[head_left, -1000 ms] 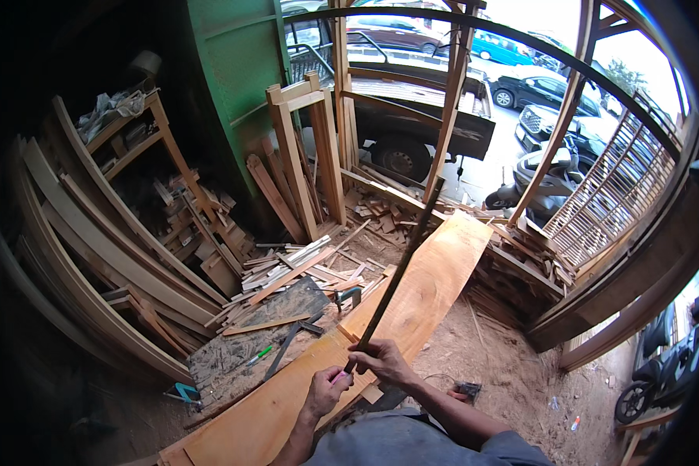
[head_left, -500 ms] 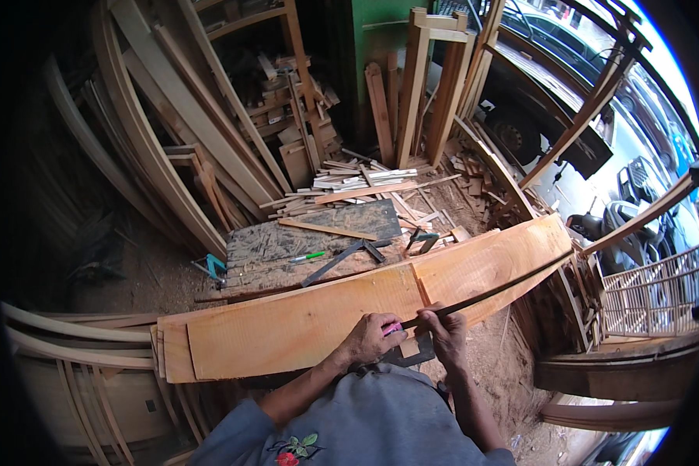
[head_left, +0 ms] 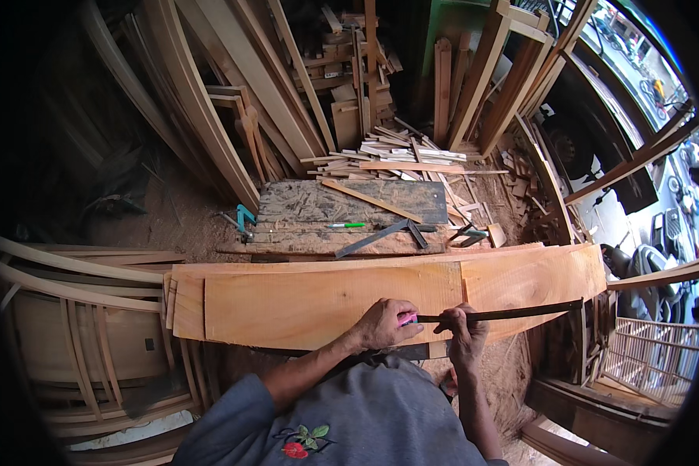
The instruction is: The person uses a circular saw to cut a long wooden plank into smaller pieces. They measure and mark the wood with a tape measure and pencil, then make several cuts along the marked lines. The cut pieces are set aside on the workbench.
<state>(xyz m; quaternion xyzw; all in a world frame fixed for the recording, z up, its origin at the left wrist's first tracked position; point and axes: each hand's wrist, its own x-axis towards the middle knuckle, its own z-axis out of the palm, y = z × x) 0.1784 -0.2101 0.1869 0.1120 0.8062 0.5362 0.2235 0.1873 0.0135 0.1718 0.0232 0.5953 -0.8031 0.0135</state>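
My left hand point(head_left: 388, 322) is closed, with a small pink object point(head_left: 407, 319) pinched in its fingers. Just to the right, my right hand point(head_left: 464, 330) is closed around a long, thin dark strip point(head_left: 520, 312). The strip's left end meets the pink object, and its far end reaches the right part of the board's near edge. Under both hands lies a wide, pale wooden board point(head_left: 326, 299) with a curved outline. It rests on other boards, and a seam or step crosses it near my right hand. What kind of thing the pink object is, I cannot tell.
Beyond the boards stands a worn worktop point(head_left: 295, 210) bearing a try square point(head_left: 377, 238), a green pen point(head_left: 346, 225) and a wooden strip point(head_left: 373, 201). A clamp point(head_left: 245, 219) grips its left side. Offcuts point(head_left: 404, 155) lie behind; curved timbers point(head_left: 182, 93) lean at left.
The view has turned, so the boards and worktop look more level. The dark strip has swung from slanting up rightward to nearly level. Both hands keep their grips.
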